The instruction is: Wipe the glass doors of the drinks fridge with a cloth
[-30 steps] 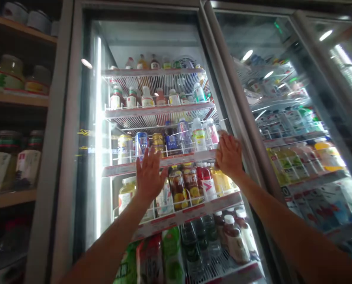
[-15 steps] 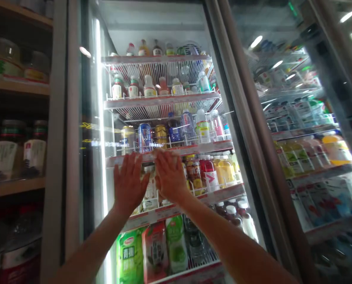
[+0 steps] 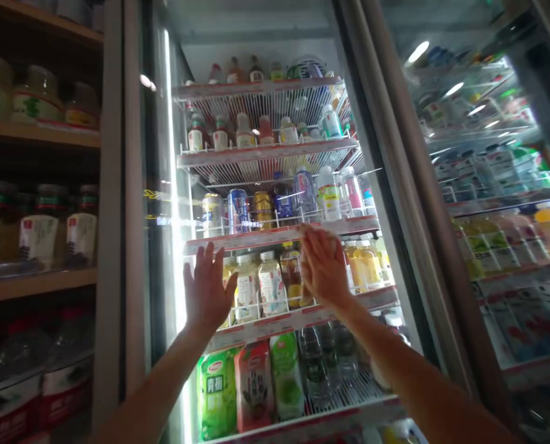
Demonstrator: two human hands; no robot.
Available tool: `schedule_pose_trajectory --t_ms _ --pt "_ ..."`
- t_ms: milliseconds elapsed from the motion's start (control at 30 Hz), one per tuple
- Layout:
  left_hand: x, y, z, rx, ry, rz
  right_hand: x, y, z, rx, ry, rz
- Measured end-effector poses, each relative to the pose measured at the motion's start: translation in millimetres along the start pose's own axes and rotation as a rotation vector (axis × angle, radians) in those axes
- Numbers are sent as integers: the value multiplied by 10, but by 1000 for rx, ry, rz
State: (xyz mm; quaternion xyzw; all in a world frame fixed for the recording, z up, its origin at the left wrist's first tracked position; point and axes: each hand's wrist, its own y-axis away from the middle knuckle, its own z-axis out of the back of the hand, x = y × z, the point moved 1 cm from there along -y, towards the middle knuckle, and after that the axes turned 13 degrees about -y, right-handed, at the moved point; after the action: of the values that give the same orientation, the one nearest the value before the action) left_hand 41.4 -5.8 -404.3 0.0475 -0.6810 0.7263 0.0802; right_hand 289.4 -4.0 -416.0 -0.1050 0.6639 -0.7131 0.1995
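Note:
Both my hands are raised at the glass door (image 3: 256, 18) of a lit drinks cooler. My left hand (image 3: 206, 293) lies flat near the door's left side, fingers upward and thumb apart, with nothing in it. A faint reflection shows beside it. My right hand (image 3: 324, 268) is pressed toward the glass farther right, its fingers close together. A pale edge shows past its fingertips, apparently a thin cloth (image 3: 338, 244) under the palm, mostly hidden. Behind the glass, between the hands, stand white-labelled bottles (image 3: 271, 287); cans (image 3: 238, 211) are on the shelf above.
Wooden shelves (image 3: 39, 280) with jars and bottles stand at the left. A metal door frame (image 3: 402, 166) runs down the right side, and a second cooler with bottles (image 3: 506, 246) lies beyond it. Green and red drink pouches (image 3: 217, 394) fill the low shelf.
My right hand has slid to the right across the glass, away from my left hand. The left hand stays near the same part of the door. The view has shifted slightly left.

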Motion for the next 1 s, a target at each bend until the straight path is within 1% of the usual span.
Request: schedule_pose_trajectory --t_ms 67,133,167,200,233,267,333,433,500,567,633,667,700,733,800,867,933,1000 --pt "-108 2 -44 -15 19 1 -381 86 175 -85 71 -109" --pt "-193 4 -67 -27 25 26 -682 141 306 -177 121 -205" --pt "-224 6 -71 -34 22 37 -775 145 342 -223 140 -249" --pt "-245 9 -73 -40 15 39 -816 129 355 -259 151 -287" --pt "-257 12 -73 -47 6 33 -800 91 342 -280 155 -309" --pt "-258 15 -73 -56 -4 28 -726 35 303 -279 148 -309" --pt "-231 12 -73 -83 -25 14 -428 -122 163 -221 105 -232" --pt "-115 -48 -72 -123 -38 -5 191 -403 -123 -45 10 17" --pt "-1 -145 -64 -139 -42 3 536 -602 -284 48 -30 188" --pt "117 -282 -48 -141 -50 34 723 -819 -371 114 -42 329" --pt "211 -443 -28 -128 -57 54 719 -1058 -363 151 -34 403" --pt "243 -526 -19 -119 -57 57 645 -1181 -321 156 -26 398" --pt "264 -608 -12 -111 -56 53 526 -1298 -255 147 -16 361" --pt "273 -688 -7 -102 -54 42 367 -1403 -169 124 -4 299" --pt "264 -842 -9 -97 -48 17 -35 -1549 46 54 26 134" --pt "232 -983 -25 -109 -46 -9 -479 -1586 277 -22 74 -18" --pt "192 -1105 -47 -126 -51 -31 -871 -1535 475 -87 138 -143" --pt "161 -1198 -67 -126 -57 -59 -1136 -1468 599 -130 180 -250"
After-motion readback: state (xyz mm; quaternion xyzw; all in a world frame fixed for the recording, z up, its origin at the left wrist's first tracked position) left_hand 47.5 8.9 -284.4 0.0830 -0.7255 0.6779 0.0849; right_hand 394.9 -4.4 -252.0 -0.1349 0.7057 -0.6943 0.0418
